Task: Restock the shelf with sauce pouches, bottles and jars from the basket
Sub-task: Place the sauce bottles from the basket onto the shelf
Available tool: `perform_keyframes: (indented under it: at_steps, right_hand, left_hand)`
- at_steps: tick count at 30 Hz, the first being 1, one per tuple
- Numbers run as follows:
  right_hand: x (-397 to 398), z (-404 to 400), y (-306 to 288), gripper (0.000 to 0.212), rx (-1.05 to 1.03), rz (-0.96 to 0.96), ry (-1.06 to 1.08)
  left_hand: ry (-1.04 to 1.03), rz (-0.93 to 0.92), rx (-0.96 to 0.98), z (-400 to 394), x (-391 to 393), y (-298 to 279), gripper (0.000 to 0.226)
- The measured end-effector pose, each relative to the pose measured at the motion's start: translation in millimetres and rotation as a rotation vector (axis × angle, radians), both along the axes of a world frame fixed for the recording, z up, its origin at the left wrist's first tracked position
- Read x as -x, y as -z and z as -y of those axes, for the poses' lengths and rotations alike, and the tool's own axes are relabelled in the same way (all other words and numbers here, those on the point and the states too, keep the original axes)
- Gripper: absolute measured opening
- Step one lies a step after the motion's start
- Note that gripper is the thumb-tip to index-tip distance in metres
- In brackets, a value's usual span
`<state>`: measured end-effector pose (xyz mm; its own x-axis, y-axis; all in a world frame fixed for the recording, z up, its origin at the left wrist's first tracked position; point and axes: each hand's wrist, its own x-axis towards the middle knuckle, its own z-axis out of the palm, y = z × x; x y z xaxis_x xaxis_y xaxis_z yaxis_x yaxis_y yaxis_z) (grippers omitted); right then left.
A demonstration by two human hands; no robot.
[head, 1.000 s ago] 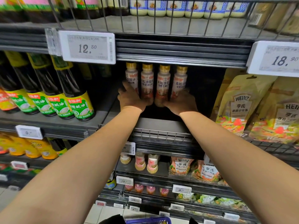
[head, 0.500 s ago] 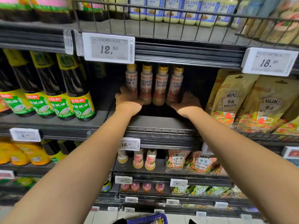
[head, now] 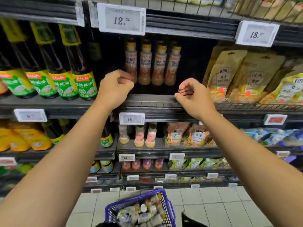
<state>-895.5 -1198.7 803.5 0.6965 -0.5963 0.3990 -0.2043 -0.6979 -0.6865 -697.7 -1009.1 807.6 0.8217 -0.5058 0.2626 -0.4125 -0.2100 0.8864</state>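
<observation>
Pale orange dressing fills the four bottles (head: 153,63) that stand in a row at the back of the shelf (head: 152,99), each with a gold cap, a slim neck, a white label with dark characters and a rounded base. They stand upright, shoulder to shoulder, just beyond and between the two hands.

The left hand (head: 114,87) hangs in front of the shelf edge with its fingers curled loosely inward, its grip empty; the leftmost bottle is right behind its knuckles, and whether they touch cannot be told. The right hand (head: 193,95) is level with it, fingers bent toward the palm, its grip also empty, and its thumb tip lies at the shelf's front rail.

Left of the left hand stand dark oil bottles (head: 68,68) with green and yellow labels. Right of the right hand lean tan Heinz pouches (head: 242,76). Above both hands hangs a white price tag (head: 121,18) reading 12.50.

Below the forearms, on the tiled floor (head: 213,207), sits the blue basket (head: 165,208), holding a blurred jumble of small bottles and jars.
</observation>
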Motion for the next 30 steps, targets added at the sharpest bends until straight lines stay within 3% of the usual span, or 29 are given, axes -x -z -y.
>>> perform_keyframes:
  at_steps: [5, 7, 13, 20, 25, 27, 30]
  right_hand:
    - [38, -17, 22, 0.018, -0.001, 0.144, -0.148]
    - [56, -20, 40, 0.018, -0.041, 0.145, -0.178]
    - [103, -26, 154, 0.017, -0.33, -0.102, -0.271]
    - [161, -54, 299, 0.013, -0.602, -0.671, -0.271]
    - [197, -73, 370, 0.018, -0.635, -0.881, -0.188]
    - [202, -77, 406, 0.006, -0.579, -0.917, -0.205]
    - [206, -83, 478, 0.008, -0.565, -0.986, -0.147]
  left_hand:
    - [-0.073, 0.199, 0.118, -49, 57, 16, 0.02]
    - [-0.114, 0.199, 0.105, -65, 80, 34, 0.021]
    - [-0.235, -0.195, -0.116, -98, 161, 159, 0.026]
    - [-0.29, -0.622, -0.525, -130, 255, 297, 0.01]
    - [-0.267, -0.794, -0.601, -138, 297, 361, 0.012]
    - [-0.216, -0.822, -0.704, -142, 304, 401, 0.019]
    - [-0.137, -0.844, -0.846, -147, 310, 478, 0.029]
